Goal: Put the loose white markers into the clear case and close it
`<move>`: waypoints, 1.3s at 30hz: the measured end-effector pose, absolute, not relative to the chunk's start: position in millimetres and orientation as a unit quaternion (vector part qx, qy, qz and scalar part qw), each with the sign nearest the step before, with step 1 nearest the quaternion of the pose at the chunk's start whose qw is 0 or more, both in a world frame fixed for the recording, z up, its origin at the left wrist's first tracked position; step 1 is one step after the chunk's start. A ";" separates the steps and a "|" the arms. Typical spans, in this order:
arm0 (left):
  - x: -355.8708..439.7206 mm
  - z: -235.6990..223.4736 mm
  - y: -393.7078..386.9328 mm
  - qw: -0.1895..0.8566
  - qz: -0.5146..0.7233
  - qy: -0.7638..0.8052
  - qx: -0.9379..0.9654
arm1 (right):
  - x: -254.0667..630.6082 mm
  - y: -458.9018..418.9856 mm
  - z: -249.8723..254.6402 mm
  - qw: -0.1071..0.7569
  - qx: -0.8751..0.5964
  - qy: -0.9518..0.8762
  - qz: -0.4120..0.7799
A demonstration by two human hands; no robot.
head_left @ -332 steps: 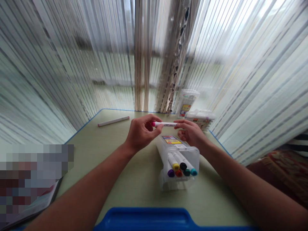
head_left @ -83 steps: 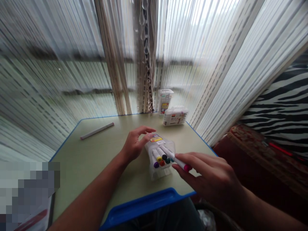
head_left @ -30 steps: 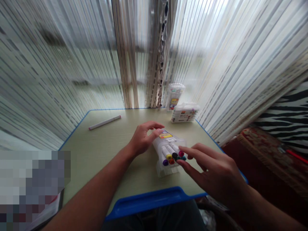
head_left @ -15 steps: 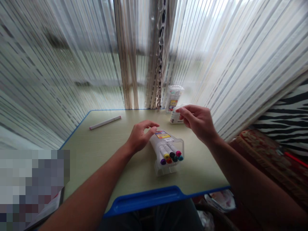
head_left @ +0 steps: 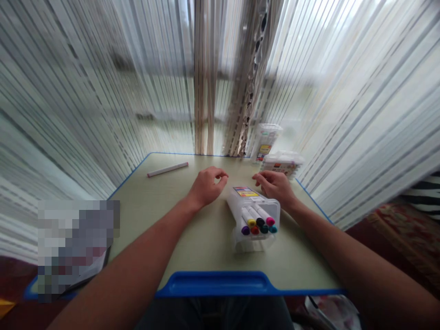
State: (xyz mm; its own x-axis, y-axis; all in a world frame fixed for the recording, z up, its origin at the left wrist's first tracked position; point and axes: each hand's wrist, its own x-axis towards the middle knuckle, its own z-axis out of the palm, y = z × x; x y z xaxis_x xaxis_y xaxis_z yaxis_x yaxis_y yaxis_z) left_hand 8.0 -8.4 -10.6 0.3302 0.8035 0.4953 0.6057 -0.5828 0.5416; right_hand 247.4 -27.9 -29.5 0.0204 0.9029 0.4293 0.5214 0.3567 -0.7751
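A clear plastic marker case (head_left: 237,206) lies on its side on the table, its open end toward me. Several markers (head_left: 260,222) stick their coloured caps out of it, among them yellow, black, pink, purple and teal. Just left of the case's far end, my left hand (head_left: 208,185) is curved, thumb and forefinger slightly apart with nothing visible between them. Beyond the case on the right, my right hand (head_left: 275,187) has its fingers bent in toward the thumb; whether anything small is in them is hidden. A white marker with reddish ends (head_left: 167,169) rests at the back left.
An upright clear case (head_left: 266,142) and a low clear box (head_left: 283,165) stand at the back right. The pale table (head_left: 192,238) has a blue rim and front groove (head_left: 218,283). String curtains (head_left: 161,91) hang behind it. A blurred-out device (head_left: 82,247) sits at left.
My right hand has come lower and nearer the table, uncovering the low box behind it. My left hand's thumb and forefinger have drawn closer. The whole view has shifted.
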 end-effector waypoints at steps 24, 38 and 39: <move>8.7 -15.3 -3.7 0.123 0.347 0.471 0.802 | 252.7 -22.8 -27.3 0.450 -0.526 -0.689 0.213; -9.5 -16.5 10.7 0.013 0.302 0.536 0.788 | 250.7 -25.8 -24.6 0.454 -0.522 -0.681 0.241; -14.0 -15.9 13.2 0.006 0.299 0.551 0.779 | 250.9 -25.7 -24.9 0.454 -0.522 -0.680 0.242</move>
